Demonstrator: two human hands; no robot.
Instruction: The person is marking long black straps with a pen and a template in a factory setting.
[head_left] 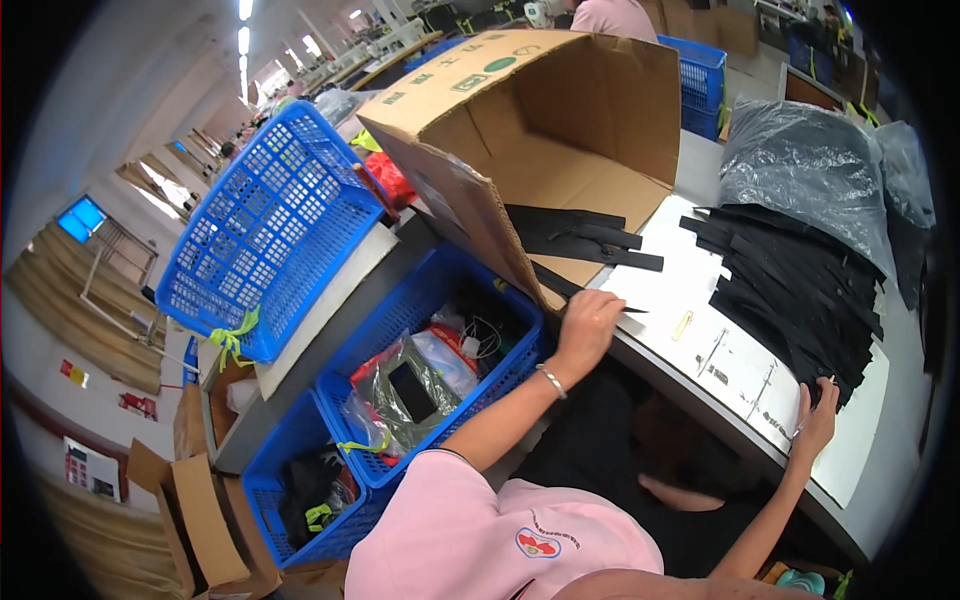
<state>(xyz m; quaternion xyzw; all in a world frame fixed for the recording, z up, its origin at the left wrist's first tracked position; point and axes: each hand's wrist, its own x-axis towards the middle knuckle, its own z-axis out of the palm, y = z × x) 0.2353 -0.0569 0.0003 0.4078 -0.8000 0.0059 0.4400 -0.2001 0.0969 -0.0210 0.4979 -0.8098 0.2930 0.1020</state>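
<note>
My left hand [592,322] is closed at the near edge of the cardboard box, pinching a dark strip; a black pointed end sticks out past the fingers. My right hand [817,415] is at the near end of a spread pile of black fabric strips [790,290], its fingers bent around a strip's end. The pile fans over a white board [745,375] on the table. A few more black strips [580,235] lie at the mouth of the cardboard box [590,130], which rests on its side.
Blue plastic baskets stand to the left: a tilted one [345,225], one with bagged items and a phone-like black object [412,392], and a lower one [262,495]. Clear plastic sheeting [800,150] covers the pile's far end. An open carton [205,520] is lower left.
</note>
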